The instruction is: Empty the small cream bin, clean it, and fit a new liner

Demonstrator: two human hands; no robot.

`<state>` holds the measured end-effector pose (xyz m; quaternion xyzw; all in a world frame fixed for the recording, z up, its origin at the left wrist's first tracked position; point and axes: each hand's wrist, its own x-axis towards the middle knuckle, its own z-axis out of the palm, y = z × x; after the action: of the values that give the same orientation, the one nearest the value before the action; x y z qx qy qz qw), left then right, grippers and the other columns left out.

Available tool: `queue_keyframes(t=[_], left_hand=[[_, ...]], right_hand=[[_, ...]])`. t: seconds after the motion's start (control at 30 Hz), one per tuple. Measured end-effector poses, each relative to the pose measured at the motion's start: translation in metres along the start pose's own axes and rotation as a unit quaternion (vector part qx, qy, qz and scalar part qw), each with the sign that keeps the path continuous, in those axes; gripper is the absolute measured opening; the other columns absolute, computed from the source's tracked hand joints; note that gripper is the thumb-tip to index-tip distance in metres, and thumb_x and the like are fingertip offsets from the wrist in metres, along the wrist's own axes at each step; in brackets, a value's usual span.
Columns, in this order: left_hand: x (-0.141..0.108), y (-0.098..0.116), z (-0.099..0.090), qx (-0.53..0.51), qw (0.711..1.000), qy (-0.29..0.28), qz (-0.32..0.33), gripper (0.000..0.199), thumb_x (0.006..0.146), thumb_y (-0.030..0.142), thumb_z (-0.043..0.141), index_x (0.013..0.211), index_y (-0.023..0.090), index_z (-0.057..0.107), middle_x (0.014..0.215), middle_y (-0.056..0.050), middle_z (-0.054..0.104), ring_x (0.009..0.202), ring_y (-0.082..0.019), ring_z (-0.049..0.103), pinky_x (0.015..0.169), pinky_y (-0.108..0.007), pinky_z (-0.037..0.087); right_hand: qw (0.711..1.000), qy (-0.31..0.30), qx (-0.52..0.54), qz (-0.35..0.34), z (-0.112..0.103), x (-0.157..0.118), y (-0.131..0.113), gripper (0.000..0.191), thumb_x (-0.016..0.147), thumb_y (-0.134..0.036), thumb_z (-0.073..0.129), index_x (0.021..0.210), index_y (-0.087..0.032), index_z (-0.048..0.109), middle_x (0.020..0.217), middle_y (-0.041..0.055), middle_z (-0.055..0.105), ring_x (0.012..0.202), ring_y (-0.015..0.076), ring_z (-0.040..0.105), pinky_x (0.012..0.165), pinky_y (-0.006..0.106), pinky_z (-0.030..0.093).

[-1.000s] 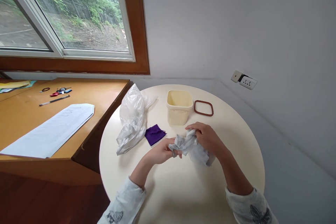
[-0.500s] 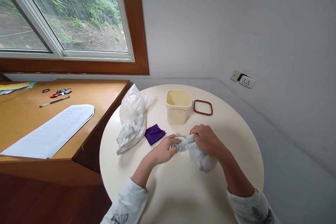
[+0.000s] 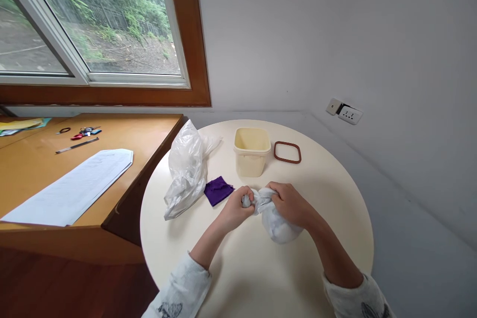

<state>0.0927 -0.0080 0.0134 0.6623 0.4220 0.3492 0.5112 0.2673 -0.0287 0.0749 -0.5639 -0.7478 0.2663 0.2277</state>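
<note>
white bundle (image 3: pixel 281 226) hangs over the round table (image 3: pixel 341 194), inside its edge; left hand (image 3: pixel 234 211) and right hand (image 3: pixel 292 204) curl fingers around the twisted neck, room between them and the cream tub (image 3: pixel 250 163).

Wrinkled, plastic-looking bundle (image 3: pixel 280 227), glossy crinkled plastic bag (image 3: pixel 184 169), matt frayed cloth (image 3: pixel 218 191), smooth plastic tub (image 3: pixel 249 165).
</note>
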Motion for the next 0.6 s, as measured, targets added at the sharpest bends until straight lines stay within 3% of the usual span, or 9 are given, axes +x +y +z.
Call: queue_keyframes(t=[0.2, 0.27, 0.4, 0.6], left_hand=[[0.002, 0.000, -0.008, -0.134, 0.991, -0.012, -0.027, 0.015, 0.062, 0.008, 0.044, 0.073, 0.018, 0.044, 0.060, 0.007, 0.039, 0.051, -0.006, 0.034, 0.047, -0.017, 0.027], [0.002, 0.000, -0.013, -0.221, 0.973, -0.029, -0.060, 0.010, 0.064, 0.012, 0.050, 0.070, 0.017, 0.043, 0.058, 0.006, 0.040, 0.048, -0.005, 0.035, 0.044, -0.016, 0.026], [0.001, -0.002, -0.020, -0.384, 0.914, -0.097, -0.085, 0.021, 0.065, 0.017, 0.064, 0.065, 0.016, 0.043, 0.058, 0.004, 0.045, 0.044, -0.004, 0.039, 0.042, -0.016, 0.030], [0.002, -0.006, -0.016, -0.459, 0.879, -0.096, -0.084, 0.024, 0.066, 0.015, 0.067, 0.065, 0.016, 0.043, 0.057, 0.004, 0.046, 0.044, -0.005, 0.045, 0.042, -0.016, 0.037]], right_hand=[[0.999, 0.017, 0.031, -0.011, 0.000, -0.003, -0.001, 0.022, 0.072, -0.009, 0.033, 0.072, -0.021, 0.052, 0.066, -0.0030, 0.055, 0.061, 0.0120, 0.047, 0.057, 0.022, 0.033], [0.999, 0.023, 0.045, -0.005, 0.001, -0.004, -0.001, 0.024, 0.072, -0.009, 0.034, 0.077, -0.021, 0.055, 0.070, -0.0026, 0.058, 0.063, 0.0123, 0.049, 0.059, 0.022, 0.035], [0.997, 0.017, 0.075, 0.002, 0.002, -0.006, -0.001, 0.030, 0.072, -0.009, 0.033, 0.088, -0.023, 0.055, 0.079, -0.0023, 0.063, 0.066, 0.0126, 0.052, 0.060, 0.023, 0.038], [0.999, -0.001, 0.035, -0.019, -0.002, -0.011, -0.011, 0.036, 0.078, -0.013, 0.037, 0.108, -0.024, 0.053, 0.104, 0.0024, 0.063, 0.097, 0.0178, 0.055, 0.083, 0.030, 0.039]])
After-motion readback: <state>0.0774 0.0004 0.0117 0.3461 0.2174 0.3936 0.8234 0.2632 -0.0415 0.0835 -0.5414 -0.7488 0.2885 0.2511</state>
